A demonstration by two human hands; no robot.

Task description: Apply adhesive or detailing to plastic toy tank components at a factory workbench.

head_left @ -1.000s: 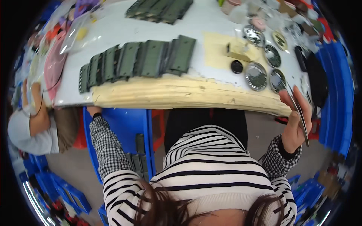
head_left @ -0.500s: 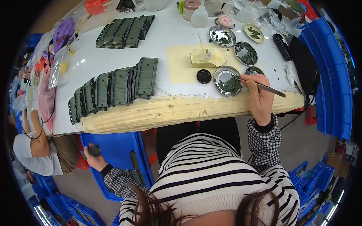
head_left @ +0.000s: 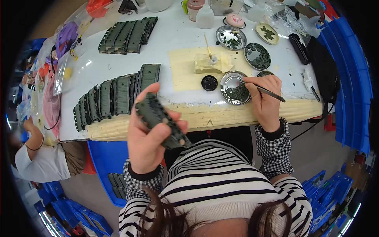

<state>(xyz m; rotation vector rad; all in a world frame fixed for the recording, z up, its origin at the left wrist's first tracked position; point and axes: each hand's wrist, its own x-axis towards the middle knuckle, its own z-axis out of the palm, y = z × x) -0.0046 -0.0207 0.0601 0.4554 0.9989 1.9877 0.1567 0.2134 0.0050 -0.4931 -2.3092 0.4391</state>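
Note:
My left hand (head_left: 143,148) is wrapped round a dark green ridged plastic part (head_left: 152,112), raised in front of the table's padded edge. Its fingers curl over the far side and the thumb presses on the near face. Between the fingers of my right hand (head_left: 267,104) are metal tweezers (head_left: 272,94), their tips over a round metal dish (head_left: 230,81). Small dark green pieces (head_left: 239,94) lie heaped in that dish. Whether the tips hold a piece is too small to tell. A row of similar green parts (head_left: 106,96) stands left of centre on the table.
A small taped block (head_left: 205,64) with a stick and a black round cap (head_left: 209,83) sit left of the dish. More dishes (head_left: 257,56) stand behind it. Another group of green parts (head_left: 128,35) lies far left. A blue bin (head_left: 103,158) stands below, beside a seated person (head_left: 43,160).
My left hand has come up from beside the blue bin to the table's front edge with the green part. My right hand and tweezers have shifted slightly left.

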